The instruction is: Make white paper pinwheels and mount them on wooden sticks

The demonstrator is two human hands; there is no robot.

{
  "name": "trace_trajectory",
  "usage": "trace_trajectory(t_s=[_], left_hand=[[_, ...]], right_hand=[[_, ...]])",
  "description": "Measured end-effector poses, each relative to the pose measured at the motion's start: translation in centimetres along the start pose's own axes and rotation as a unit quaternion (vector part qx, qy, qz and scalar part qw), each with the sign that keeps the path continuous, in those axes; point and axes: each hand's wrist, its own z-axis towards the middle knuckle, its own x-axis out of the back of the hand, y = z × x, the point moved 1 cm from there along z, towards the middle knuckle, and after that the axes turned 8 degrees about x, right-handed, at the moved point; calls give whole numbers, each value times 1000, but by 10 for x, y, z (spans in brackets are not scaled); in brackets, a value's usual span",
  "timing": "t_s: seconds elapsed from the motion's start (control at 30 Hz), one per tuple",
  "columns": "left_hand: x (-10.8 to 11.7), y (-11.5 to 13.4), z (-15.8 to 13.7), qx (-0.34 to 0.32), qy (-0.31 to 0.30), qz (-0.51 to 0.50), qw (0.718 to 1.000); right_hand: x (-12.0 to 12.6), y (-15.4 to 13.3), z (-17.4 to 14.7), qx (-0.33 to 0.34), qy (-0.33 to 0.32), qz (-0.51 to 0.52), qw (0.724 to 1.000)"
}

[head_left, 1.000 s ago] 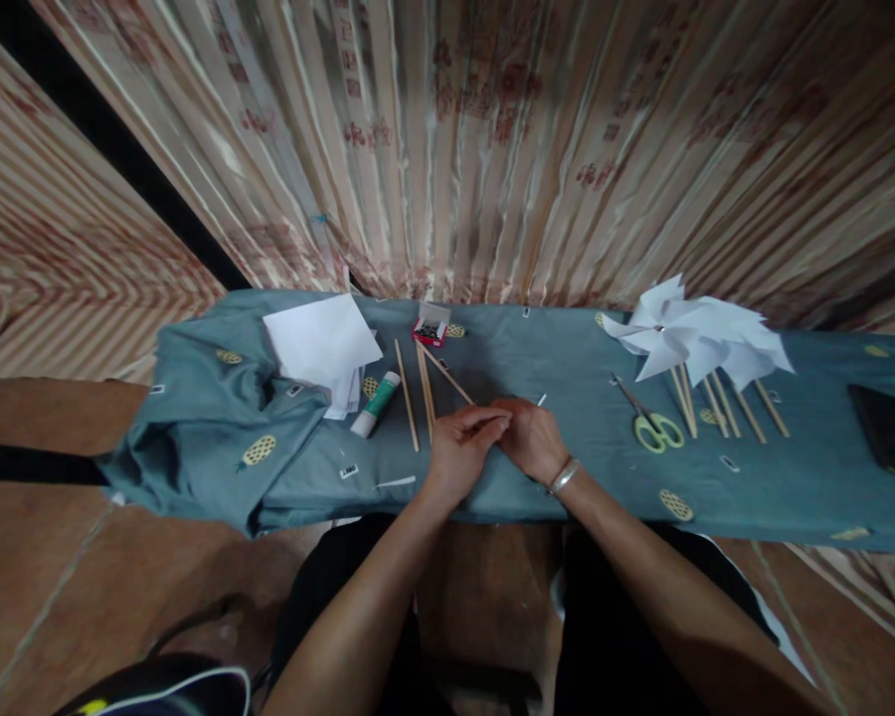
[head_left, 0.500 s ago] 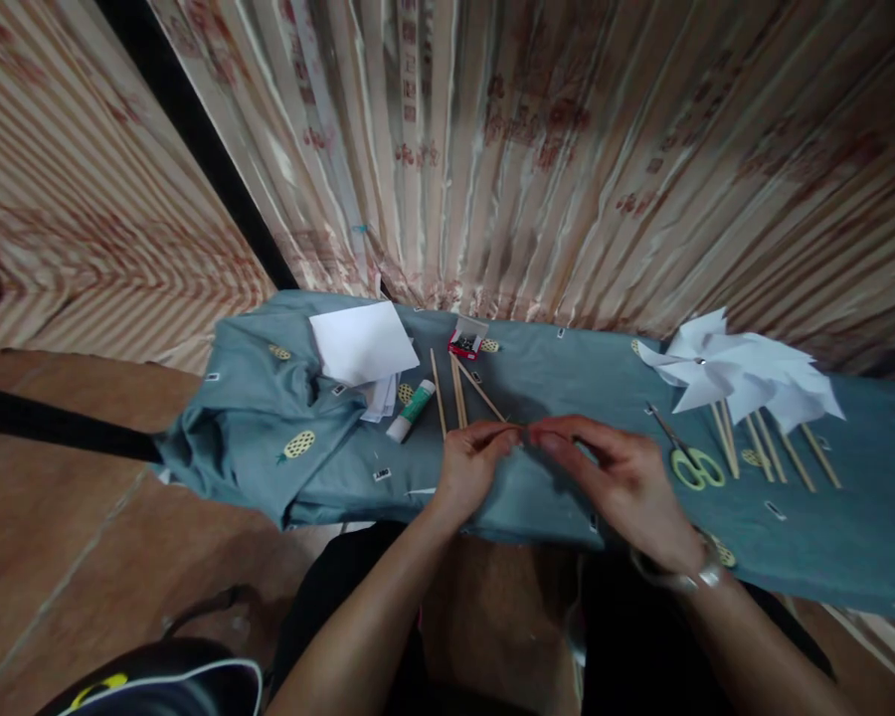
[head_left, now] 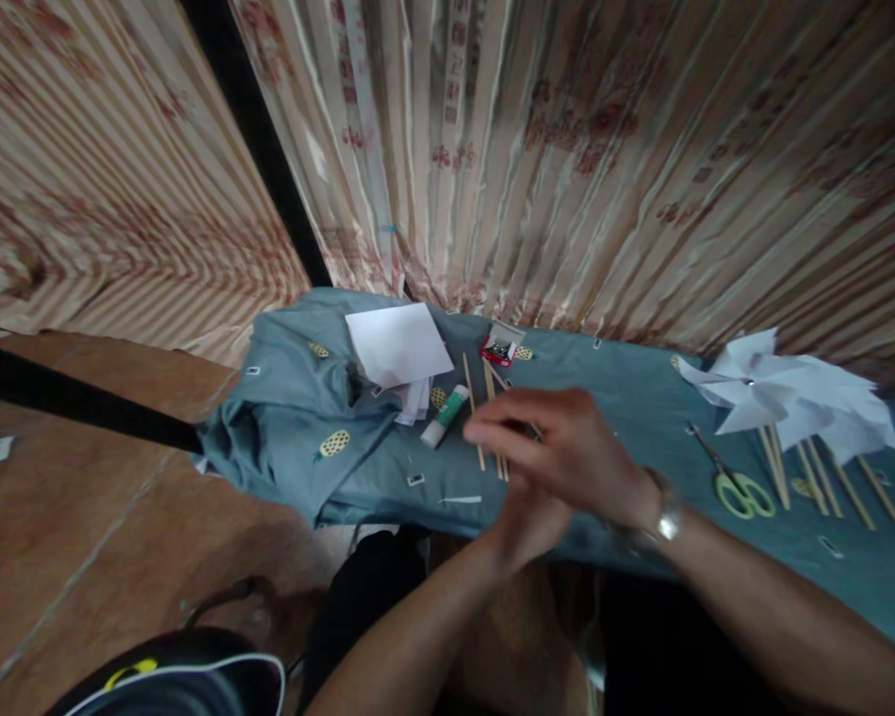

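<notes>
My right hand (head_left: 559,443) crosses over my left hand (head_left: 529,522), above the front half of the cloth-covered table. The right fingers point left and are smeared, so whether they hold anything is unclear. My left fingers are hidden beneath it. Close by lie several thin wooden sticks (head_left: 474,418), partly covered by the right hand. A glue stick (head_left: 445,416) with a green label rests just left of them. Behind the sticks stands a small open red box (head_left: 499,348) with small dark pieces inside. A narrow white paper scrap (head_left: 460,499) lies near the front edge.
White paper sheets (head_left: 401,345) lie at the back left, with folded strips under them. To the right are green-handled scissors (head_left: 744,495) and several white paper pinwheels (head_left: 798,390) on sticks. The blue-grey cloth (head_left: 287,477) is bunched up at the left end. A curtain (head_left: 447,199) hangs behind.
My hands were side by side with fingertips meeting; now the right hand has swung left across the left one. The view has shifted, moving the table items rightward in the picture.
</notes>
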Motion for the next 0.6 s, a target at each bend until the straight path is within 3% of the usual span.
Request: trace_trajectory(t_s=[0.07,0.13,0.2,0.23,0.33,0.6], left_hand=[[-8,-4,-3,-25,-74,-4,997],[-15,-10,-6,-67,-145,-8,987],[-20,-18,-7,-107,-183,-7,977],[-22,-21,-7,-116,-189,-2,975],[-25,-31,-8,-116,-201,14,973],[-25,-34,-10,-113,-208,33,971]], right_hand=[[-11,29,43,19,-76,-168,983],[-27,50,70,73,-168,-310,933],[-43,63,84,101,-194,-331,918],[-51,67,87,117,-219,-369,896],[-67,74,92,127,-251,-418,864],[-70,84,88,145,-256,-425,856]])
